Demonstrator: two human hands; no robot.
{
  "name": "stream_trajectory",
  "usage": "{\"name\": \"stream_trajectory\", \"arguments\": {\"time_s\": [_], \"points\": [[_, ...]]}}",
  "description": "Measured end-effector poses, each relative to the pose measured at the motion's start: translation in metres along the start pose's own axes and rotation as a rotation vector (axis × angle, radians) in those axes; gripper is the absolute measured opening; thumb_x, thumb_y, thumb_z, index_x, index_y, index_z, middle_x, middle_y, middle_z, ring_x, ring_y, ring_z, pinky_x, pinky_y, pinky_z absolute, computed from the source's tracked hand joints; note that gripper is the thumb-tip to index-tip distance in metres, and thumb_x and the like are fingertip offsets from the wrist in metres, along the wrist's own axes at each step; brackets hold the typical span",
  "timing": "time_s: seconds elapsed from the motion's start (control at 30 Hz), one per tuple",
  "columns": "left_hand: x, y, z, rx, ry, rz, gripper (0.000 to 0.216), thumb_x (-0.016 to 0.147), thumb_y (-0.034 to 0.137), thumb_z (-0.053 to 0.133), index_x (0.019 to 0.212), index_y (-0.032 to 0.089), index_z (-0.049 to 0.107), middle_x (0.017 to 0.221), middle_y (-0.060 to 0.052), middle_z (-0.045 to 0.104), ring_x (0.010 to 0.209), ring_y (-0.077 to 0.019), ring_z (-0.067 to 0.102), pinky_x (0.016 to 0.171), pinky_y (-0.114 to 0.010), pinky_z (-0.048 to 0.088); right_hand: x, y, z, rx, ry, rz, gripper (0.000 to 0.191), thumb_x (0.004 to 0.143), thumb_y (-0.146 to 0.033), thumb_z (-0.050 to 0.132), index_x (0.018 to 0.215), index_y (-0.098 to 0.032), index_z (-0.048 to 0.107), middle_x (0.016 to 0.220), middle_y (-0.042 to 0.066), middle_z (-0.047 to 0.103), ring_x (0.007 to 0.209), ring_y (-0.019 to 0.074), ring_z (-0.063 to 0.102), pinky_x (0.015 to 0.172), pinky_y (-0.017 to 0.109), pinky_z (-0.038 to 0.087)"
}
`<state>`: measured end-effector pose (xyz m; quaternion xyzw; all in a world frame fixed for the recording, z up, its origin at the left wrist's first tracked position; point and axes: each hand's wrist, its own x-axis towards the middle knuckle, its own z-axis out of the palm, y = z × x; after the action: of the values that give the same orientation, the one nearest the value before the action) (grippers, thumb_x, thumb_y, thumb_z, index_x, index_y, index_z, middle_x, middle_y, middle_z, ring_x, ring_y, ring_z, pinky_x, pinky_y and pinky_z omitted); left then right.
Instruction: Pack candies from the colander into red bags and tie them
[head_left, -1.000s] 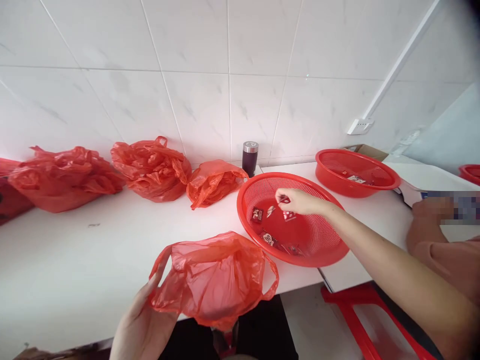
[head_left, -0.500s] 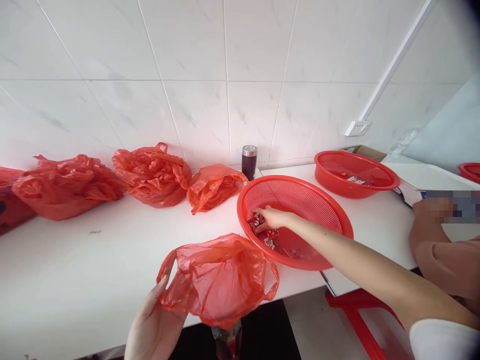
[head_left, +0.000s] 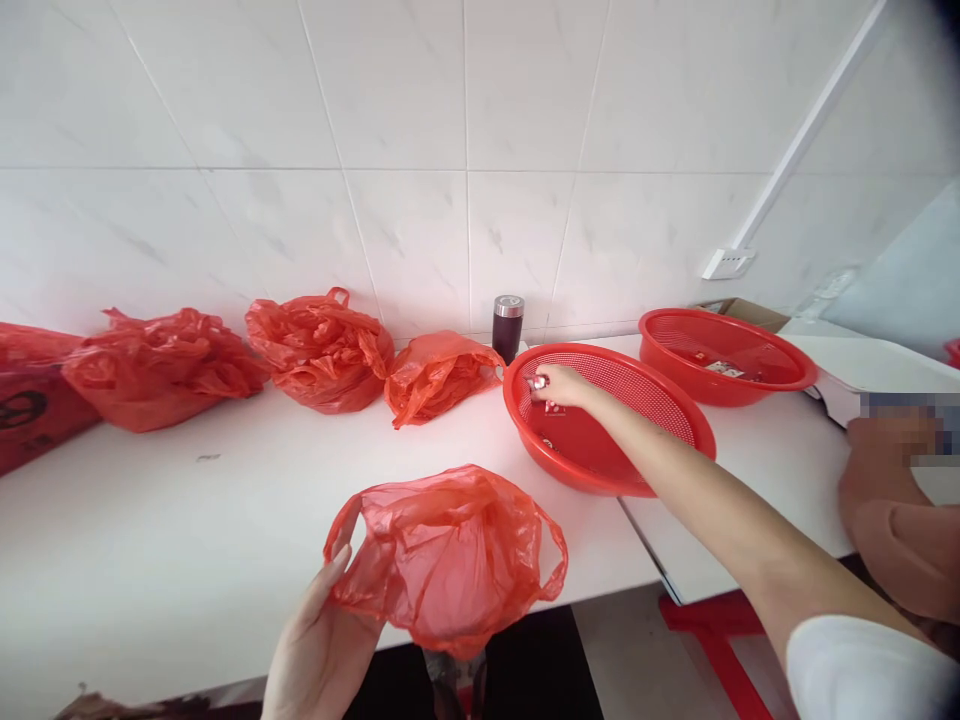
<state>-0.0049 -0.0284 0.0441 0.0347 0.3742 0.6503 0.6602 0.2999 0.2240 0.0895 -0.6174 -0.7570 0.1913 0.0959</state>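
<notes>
My left hand (head_left: 324,645) grips the left side of a red plastic bag (head_left: 450,560), thumb on top near the handle loop. The bag's mouth gapes over the table's front edge, and no contents show through its thin film. Inside a red perforated basket (head_left: 555,465), my right hand (head_left: 561,386) is closed around small red-and-white patterned pieces (head_left: 537,384) at the left wall. A few more small patterned pieces (head_left: 553,408) lie on the basket floor below my fingers; their kind is too small to make out.
Bunched red plastic bags (head_left: 319,355) line the wall, left of a dark bottle (head_left: 508,330). Another red basket (head_left: 720,390) with small pieces stands at the back right. A co-worker's arm (head_left: 896,500) rests at the right. A red stool (head_left: 720,650) is below the table.
The basket has shifted back, away from the bag. My right hand has moved up along its left wall, now closed on pieces. My left hand still holds the bag.
</notes>
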Motion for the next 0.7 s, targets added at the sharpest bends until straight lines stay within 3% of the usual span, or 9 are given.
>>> {"name": "stream_trajectory", "arguments": {"time_s": [0.07,0.13,0.17,0.23,0.3,0.37,0.47,0.6,0.7], "points": [[0.001,0.0,0.0,0.009,-0.026,0.023,0.046,0.087,0.014,0.054,0.129,0.033,0.056,0.109,-0.005,0.071,0.087,-0.0162,0.069,0.075,-0.027,0.057,-0.02,-0.023,-0.012,0.14,0.014,-0.105,0.025,0.085,-0.033,0.06,0.104,-0.018,0.055,0.102,0.006,0.063,0.09,0.0169,0.061,0.071,0.024,0.046],[0.004,0.0,0.0,-0.002,-0.071,0.026,0.047,0.088,0.014,0.054,0.13,0.034,0.055,0.112,-0.005,0.07,0.09,-0.0159,0.069,0.077,-0.026,0.057,-0.048,-0.051,-0.011,0.415,-0.061,-0.274,0.031,0.085,-0.041,0.06,0.107,-0.02,0.052,0.102,0.003,0.062,0.087,0.0139,0.061,0.069,0.022,0.048],[0.005,0.0,0.001,-0.015,-0.092,0.02,0.047,0.088,0.014,0.053,0.131,0.034,0.055,0.113,-0.005,0.069,0.093,-0.0162,0.069,0.079,-0.026,0.056,-0.063,-0.065,-0.005,0.579,-0.136,-0.36,0.035,0.083,-0.044,0.064,0.106,-0.021,0.053,0.099,0.002,0.062,0.084,0.0133,0.061,0.068,0.022,0.049],[0.007,-0.002,0.002,-0.049,-0.134,-0.004,0.049,0.088,0.015,0.053,0.132,0.036,0.053,0.116,-0.005,0.069,0.098,-0.0175,0.068,0.082,-0.028,0.056,-0.09,-0.089,0.022,0.704,-0.41,-0.457,0.039,0.077,-0.048,0.069,0.102,-0.021,0.056,0.092,0.0,0.062,0.077,0.0127,0.06,0.064,0.023,0.049],[0.007,-0.007,0.004,-0.072,-0.168,-0.036,0.055,0.086,0.012,0.053,0.135,0.037,0.05,0.111,-0.004,0.07,0.098,-0.0176,0.068,0.081,-0.028,0.057,-0.106,-0.105,0.06,0.669,-0.566,-0.512,0.038,0.071,-0.047,0.075,0.093,-0.021,0.059,0.088,-0.001,0.063,0.078,0.0145,0.06,0.066,0.026,0.049],[0.004,-0.013,0.006,-0.07,-0.204,-0.066,0.062,0.084,0.007,0.053,0.137,0.038,0.047,0.102,-0.004,0.072,0.091,-0.0163,0.07,0.077,-0.025,0.058,-0.108,-0.112,0.1,0.581,-0.455,-0.455,0.03,0.071,-0.04,0.075,0.091,-0.025,0.058,0.089,-0.003,0.063,0.081,0.0161,0.06,0.069,0.027,0.05],[-0.005,-0.019,0.006,-0.051,-0.231,-0.102,0.067,0.083,0.002,0.049,0.141,0.037,0.043,0.096,-0.005,0.073,0.08,-0.0141,0.071,0.073,-0.024,0.058,-0.095,-0.112,0.14,0.502,-0.342,-0.343,0.01,0.084,-0.033,0.057,0.089,-0.026,0.055,0.089,-0.003,0.062,0.077,0.0164,0.061,0.06,0.027,0.049],[-0.008,-0.003,-0.005,-0.078,-0.147,0.013,0.063,0.085,0.002,0.043,0.138,0.035,0.047,0.099,-0.006,0.073,0.07,-0.0104,0.07,0.067,-0.018,0.057,-0.075,-0.113,0.144,0.281,-0.4,-0.343,0.009,0.08,-0.028,0.057,0.088,-0.025,0.056,0.081,-0.002,0.061,0.063,0.014,0.057,0.049,0.024,0.043],[0.0,0.017,-0.015,-0.076,-0.001,0.17,0.058,0.083,0.002,0.044,0.131,0.031,0.055,0.084,-0.004,0.074,0.064,-0.0122,0.07,0.062,-0.018,0.058,-0.068,-0.113,0.125,0.072,-0.453,-0.448,0.029,0.071,-0.027,0.066,0.1,-0.028,0.061,0.09,0.0,0.063,0.072,0.0177,0.058,0.052,0.025,0.041]]}}
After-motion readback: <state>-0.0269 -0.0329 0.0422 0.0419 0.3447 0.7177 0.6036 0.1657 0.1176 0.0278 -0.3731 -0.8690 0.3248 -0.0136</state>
